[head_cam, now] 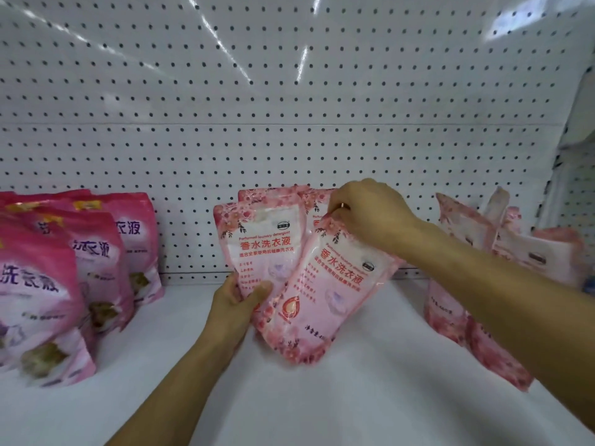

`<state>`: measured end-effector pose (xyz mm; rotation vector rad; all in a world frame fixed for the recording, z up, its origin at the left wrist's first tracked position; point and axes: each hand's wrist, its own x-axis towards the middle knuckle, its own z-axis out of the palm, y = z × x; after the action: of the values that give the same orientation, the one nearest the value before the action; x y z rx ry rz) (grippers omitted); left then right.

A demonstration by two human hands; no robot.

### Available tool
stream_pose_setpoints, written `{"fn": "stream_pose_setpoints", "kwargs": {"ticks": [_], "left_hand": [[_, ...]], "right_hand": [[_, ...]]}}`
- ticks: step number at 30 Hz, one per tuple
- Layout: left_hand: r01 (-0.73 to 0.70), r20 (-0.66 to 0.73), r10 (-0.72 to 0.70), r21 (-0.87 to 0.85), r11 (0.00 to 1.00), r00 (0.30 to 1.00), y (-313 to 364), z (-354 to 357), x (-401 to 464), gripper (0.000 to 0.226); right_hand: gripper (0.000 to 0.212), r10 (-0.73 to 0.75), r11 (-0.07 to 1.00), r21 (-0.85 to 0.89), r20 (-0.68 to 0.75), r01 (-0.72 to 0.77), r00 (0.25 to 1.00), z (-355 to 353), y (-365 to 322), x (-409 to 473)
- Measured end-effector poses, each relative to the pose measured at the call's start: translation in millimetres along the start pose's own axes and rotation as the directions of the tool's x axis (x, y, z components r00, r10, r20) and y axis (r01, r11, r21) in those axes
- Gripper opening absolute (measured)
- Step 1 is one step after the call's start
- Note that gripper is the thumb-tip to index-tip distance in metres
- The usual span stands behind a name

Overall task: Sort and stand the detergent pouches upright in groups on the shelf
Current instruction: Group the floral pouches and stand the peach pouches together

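Currently the step in hand looks like adding one light pink pouch to the middle group. The left hand point(240, 305) grips the lower edge of an upright light pink pouch point(262, 249), thumb across its front, steadying it on the white shelf point(322, 407). Just right of that hand, overlapping the upright pouch, a tilted pouch point(322, 294) leans with its bottom toward the camera and its top toward the back. The right hand point(370, 217) pinches this pouch at its top corner, fingers curled over the edge.

Next move, as judged: swing the tilted pouch's base back and bring it vertical beside the held one; the soft film will likely sag, so the left hand should keep bracing.

Behind both hands, more light pink pouches point(309, 201) stand against the pegboard back panel point(289, 91). Right of the right forearm, a loose heap of the same pouches point(476, 233) leans unsorted. Far left of the left hand, darker pink pouches point(96, 252) stand grouped, well apart.
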<state>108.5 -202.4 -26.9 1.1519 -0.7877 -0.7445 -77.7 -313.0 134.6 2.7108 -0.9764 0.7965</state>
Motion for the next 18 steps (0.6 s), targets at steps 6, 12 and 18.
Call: {"fn": "stream_pose_setpoints", "kwargs": {"ticks": [6, 12, 18], "left_hand": [[-0.019, -0.026, 0.020, 0.037, 0.999, 0.999, -2.0, 1.5, -1.2, 0.047], [-0.017, -0.007, 0.017, 0.022, 1.000, 1.000, -2.5, 2.4, -1.1, 0.046], [-0.002, -0.029, 0.009, 0.233, 0.972, 1.000, -4.9, -2.0, -5.1, 0.071]], "right_hand": [[0.020, -0.178, 0.978, 0.100, -0.056, 0.183, 0.982, -35.5, -16.2, 8.8], [0.019, -0.274, 0.953, -0.100, 0.115, 0.286, 0.955, -14.7, -41.7, 10.8], [0.091, 0.212, 0.941, 0.328, -0.380, -0.084, 0.900, 13.0, -20.5, -50.5]]}}
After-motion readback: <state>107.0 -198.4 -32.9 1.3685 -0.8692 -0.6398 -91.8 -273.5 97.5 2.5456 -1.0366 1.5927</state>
